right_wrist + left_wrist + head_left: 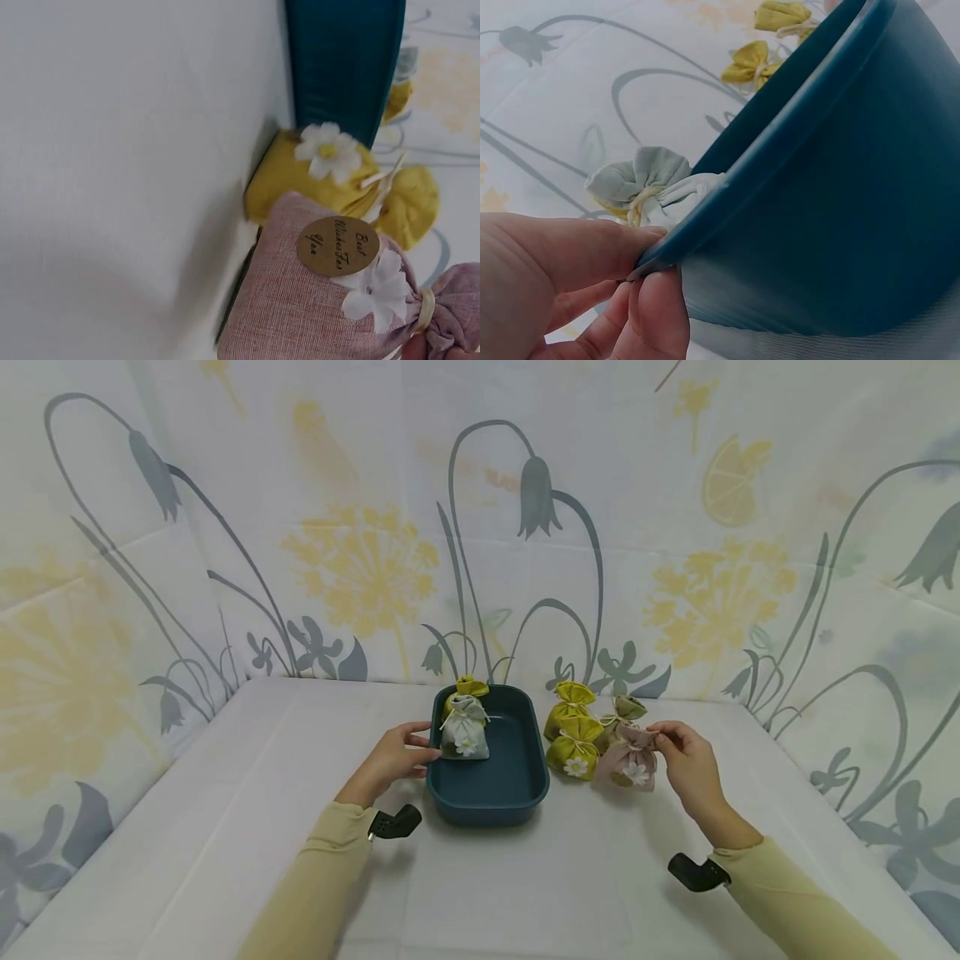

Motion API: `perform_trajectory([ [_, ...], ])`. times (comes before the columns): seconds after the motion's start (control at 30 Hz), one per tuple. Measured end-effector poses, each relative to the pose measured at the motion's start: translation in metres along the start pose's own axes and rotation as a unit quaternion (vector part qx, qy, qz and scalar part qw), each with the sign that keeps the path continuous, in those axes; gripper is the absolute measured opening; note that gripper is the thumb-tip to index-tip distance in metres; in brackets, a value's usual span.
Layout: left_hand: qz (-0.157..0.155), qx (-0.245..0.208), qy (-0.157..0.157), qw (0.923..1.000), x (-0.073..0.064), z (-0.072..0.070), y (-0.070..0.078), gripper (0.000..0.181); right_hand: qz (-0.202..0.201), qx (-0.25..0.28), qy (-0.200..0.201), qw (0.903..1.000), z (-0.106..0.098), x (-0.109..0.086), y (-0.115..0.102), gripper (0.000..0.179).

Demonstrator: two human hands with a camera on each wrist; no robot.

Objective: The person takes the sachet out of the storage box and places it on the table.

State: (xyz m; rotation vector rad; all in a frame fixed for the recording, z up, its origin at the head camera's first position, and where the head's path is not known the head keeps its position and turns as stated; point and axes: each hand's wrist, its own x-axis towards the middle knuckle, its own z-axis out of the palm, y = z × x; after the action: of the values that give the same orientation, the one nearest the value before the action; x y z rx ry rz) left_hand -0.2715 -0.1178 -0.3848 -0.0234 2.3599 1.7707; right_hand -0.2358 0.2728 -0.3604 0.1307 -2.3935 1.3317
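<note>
My left hand pinches the left rim of a dark teal basin, thumb on top and fingers beneath, as the left wrist view shows. Inside the basin, at its left side, a pale grey drawstring pouch with a white flower leans in front of a yellow pouch. With its fingertips my right hand pinches the gathered neck of a pink pouch. A white flower and a round brown tag are on the pink pouch's front.
Right of the basin, two yellow pouches stand one behind the other, the front one with a white flower. An olive-green pouch is behind the pink one. A white cloth covers the table; a flower-printed curtain hangs at the back.
</note>
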Motion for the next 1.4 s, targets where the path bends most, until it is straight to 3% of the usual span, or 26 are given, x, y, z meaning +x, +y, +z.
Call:
perform_trajectory([
  [0.4,0.0,-0.009,-0.005,0.9999,-0.001,0.0,0.0,0.058,0.09,0.048,-0.023,0.9945,0.014,0.02,0.014,0.025],
  [0.7,0.0,-0.003,0.002,1.0,-0.003,0.001,0.001,0.058,0.128,0.034,-0.072,0.9886,-0.002,0.019,0.021,0.038],
  [0.87,-0.001,-0.002,0.002,1.0,-0.002,0.001,0.001,0.058,0.144,0.023,-0.062,0.9873,-0.011,0.013,0.021,0.044],
  [1.03,-0.005,0.001,0.001,1.0,-0.002,0.002,0.001,0.058,0.143,0.013,-0.051,0.9883,-0.017,0.007,0.019,0.044],
  [1.4,-0.003,0.004,0.003,1.0,-0.001,0.001,0.002,0.058,0.101,0.002,-0.057,0.9932,-0.018,-0.003,0.008,0.043],
])
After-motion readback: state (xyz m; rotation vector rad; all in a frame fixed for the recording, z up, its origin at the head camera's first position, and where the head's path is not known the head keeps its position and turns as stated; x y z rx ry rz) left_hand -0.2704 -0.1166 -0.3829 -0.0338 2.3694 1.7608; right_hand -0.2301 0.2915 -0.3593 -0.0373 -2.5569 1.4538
